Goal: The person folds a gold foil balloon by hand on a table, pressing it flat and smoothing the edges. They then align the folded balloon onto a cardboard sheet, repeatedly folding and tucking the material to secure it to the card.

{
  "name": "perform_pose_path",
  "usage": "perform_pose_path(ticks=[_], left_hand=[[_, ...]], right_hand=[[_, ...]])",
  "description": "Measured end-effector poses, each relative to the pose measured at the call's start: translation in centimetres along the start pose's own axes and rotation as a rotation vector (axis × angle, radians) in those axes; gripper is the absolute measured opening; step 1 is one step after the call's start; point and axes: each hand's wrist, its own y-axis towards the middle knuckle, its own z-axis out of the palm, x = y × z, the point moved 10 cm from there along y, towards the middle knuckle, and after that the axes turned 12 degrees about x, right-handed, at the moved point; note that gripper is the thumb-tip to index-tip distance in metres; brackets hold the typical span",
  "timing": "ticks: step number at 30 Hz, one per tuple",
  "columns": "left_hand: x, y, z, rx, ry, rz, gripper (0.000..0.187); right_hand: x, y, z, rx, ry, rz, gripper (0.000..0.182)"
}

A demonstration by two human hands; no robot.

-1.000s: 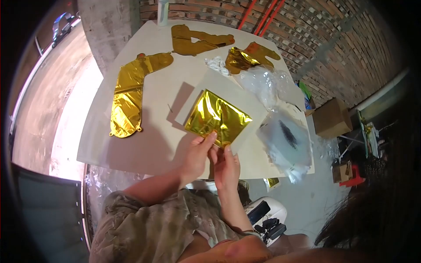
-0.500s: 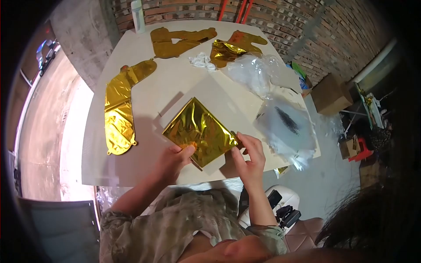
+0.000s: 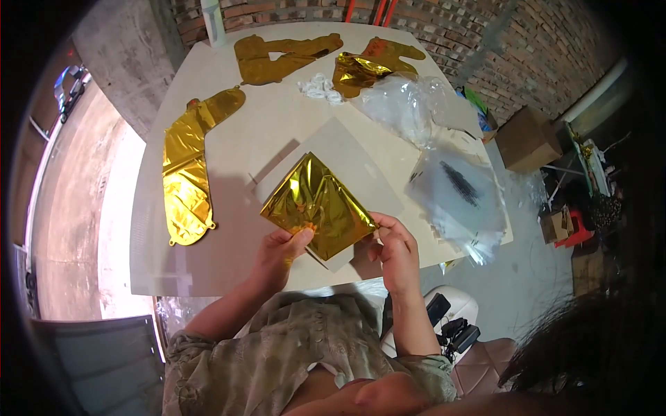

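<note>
A folded gold foil balloon is held above the near part of the table, shaped like a tilted square. My left hand pinches its lower left edge, thumb on top. At the right corner, my right hand grips the foil between thumb and fingers. Beneath the foil lies a flat, translucent square sheet. Flat gold foil balloons spread around: one number-like piece on the left, another at the back, and a partly folded one at the back right.
The pale table carries a stack of clear plastic bags on the right, crumpled clear plastic behind it and a white crumpled bundle. A white bottle stands at the back left. A cardboard box is beyond the right edge.
My right hand's fingers have curled in more at the foil's right corner. The folded balloon has shifted slightly and its surface creases differ. My left hand keeps its pinch.
</note>
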Motion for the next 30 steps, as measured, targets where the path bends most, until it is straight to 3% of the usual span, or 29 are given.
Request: perform_pose_path(ticks=[2, 5, 9, 12, 14, 15, 18, 19, 21, 22, 23, 25, 26, 27, 29, 30], left_hand=[[-0.6, -0.3, 0.4, -0.072, 0.028, 0.012, 0.013], [-0.9, -0.4, 0.8, -0.024, 0.056, -0.005, 0.016], [-1.6, -0.4, 2.0, -0.004, -0.005, 0.02, 0.025], [-2.1, -0.7, 1.3, -0.062, 0.105, -0.038, 0.034], [-1.6, -0.4, -0.1, -0.101, 0.267, -0.133, 0.035], [-1.5, -0.2, -0.6, -0.105, 0.263, -0.143, 0.035], [-0.9, 0.1, -1.8, -0.107, 0.432, -0.308, 0.037], [-1.1, 0.1, -1.9, -0.114, 0.427, -0.311, 0.037], [-1.9, 0.1, -1.4, -0.06, 0.484, -0.292, 0.038], [-2.2, 0.1, -1.4, -0.068, 0.478, -0.293, 0.038], [-2.4, 0.1, -1.1, -0.049, 0.491, -0.29, 0.039], [-2.7, 0.2, -0.8, -0.041, 0.493, -0.288, 0.04], [-2.6, 0.3, -0.6, -0.038, 0.478, -0.299, 0.038], [-2.6, 0.4, -0.6, -0.034, 0.462, -0.309, 0.037], [-3.0, 0.7, -0.5, -0.021, 0.483, -0.338, 0.039], [-2.9, 0.9, -0.6, 0.003, 0.516, -0.369, 0.04]], right_hand=[[0.0, -0.1, 0.2, -0.011, -0.082, 0.023, 0.024], [-1.3, 0.5, -0.6, -0.004, -0.215, 0.106, 0.024], [-2.0, 0.5, -0.7, -0.026, -0.151, 0.165, 0.027], [-4.2, 0.4, -0.4, 0.058, -0.062, 0.345, 0.031], [-6.7, -0.9, -0.3, 0.045, 0.042, 0.664, 0.04], [-7.0, -0.9, -0.8, 0.041, 0.045, 0.675, 0.04], [-8.3, -1.2, -0.7, 0.332, -0.183, 0.865, 0.054], [-7.0, -1.1, -0.2, 0.336, -0.184, 0.872, 0.054], [-4.2, -1.5, 0.5, 0.509, -0.644, 0.965, 0.059], [-4.1, -1.4, -1.0, 0.483, -0.85, 0.991, 0.056], [-4.7, -1.8, -2.2, 0.492, -0.855, 1.004, 0.056], [2.0, 1.3, 0.8, 0.451, -1.582, -0.061, 0.035], [2.7, 0.8, 2.1, 0.569, -1.658, -0.277, 0.023], [2.6, 1.5, 2.0, 0.588, -1.659, -0.274, 0.023], [2.8, -1.1, 5.4, 0.863, -1.759, -0.848, 0.034], [1.8, -1.3, 5.4, 0.899, -1.819, -0.896, 0.048]])
